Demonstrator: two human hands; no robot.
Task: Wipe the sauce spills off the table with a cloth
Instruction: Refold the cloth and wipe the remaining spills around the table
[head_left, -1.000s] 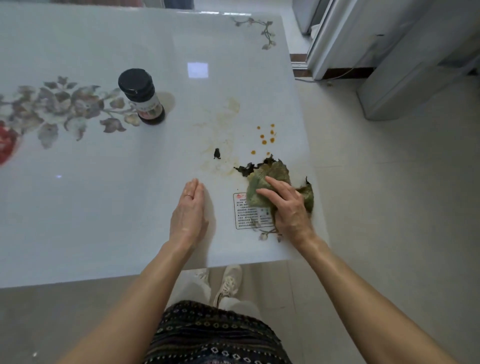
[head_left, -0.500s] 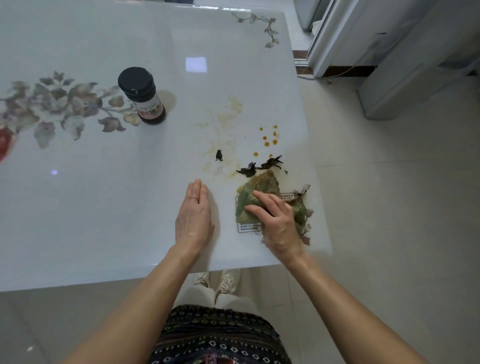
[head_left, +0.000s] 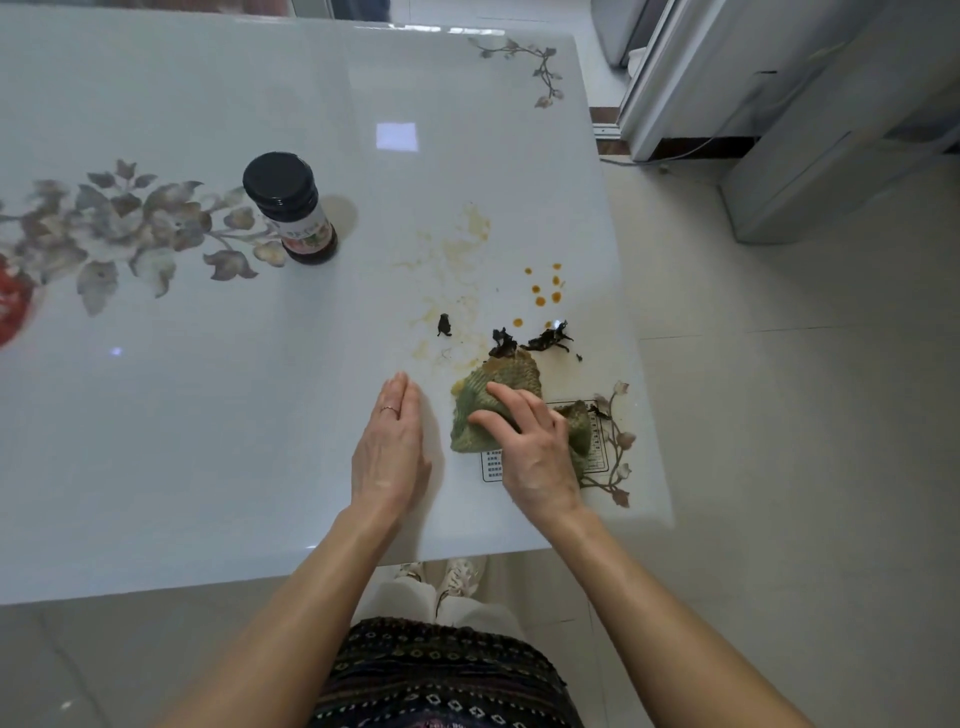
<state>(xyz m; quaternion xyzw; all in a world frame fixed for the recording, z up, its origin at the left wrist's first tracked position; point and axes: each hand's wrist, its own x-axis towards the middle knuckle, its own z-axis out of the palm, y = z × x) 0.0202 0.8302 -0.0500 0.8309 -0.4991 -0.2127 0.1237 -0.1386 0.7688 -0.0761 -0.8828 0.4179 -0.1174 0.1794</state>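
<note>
1. table (head_left: 208, 441): pale glossy top with a printed flower pattern; the person stands at its near edge.
2. cloth (head_left: 475, 421): green and crumpled, lying on the table towards the near right corner, partly over a printed label (head_left: 597, 460).
3. right hand (head_left: 535, 447): palm down on top of the cloth, fingers extended and slightly spread, pressing rather than clutching. The cloth shows beyond the fingertips and on both sides of the hand.
4. left hand (head_left: 389, 452): flat on bare table just left of the cloth, fingers straight and together, holding nothing; ring (head_left: 389, 410) on one finger.
5. orange drops (head_left: 543, 291): on the table beyond the cloth, apart from it.
6. yellowish smears (head_left: 460, 249): thin streaks to the left of the drops and beyond the cloth.
7. dark scraps (head_left: 545, 340): at the cloth's far edge, the nearest touching it; smaller piece (head_left: 444, 326) to the left, apart.
8. jar (head_left: 296, 213): dark lid, upright, well left of the spills.
</note>
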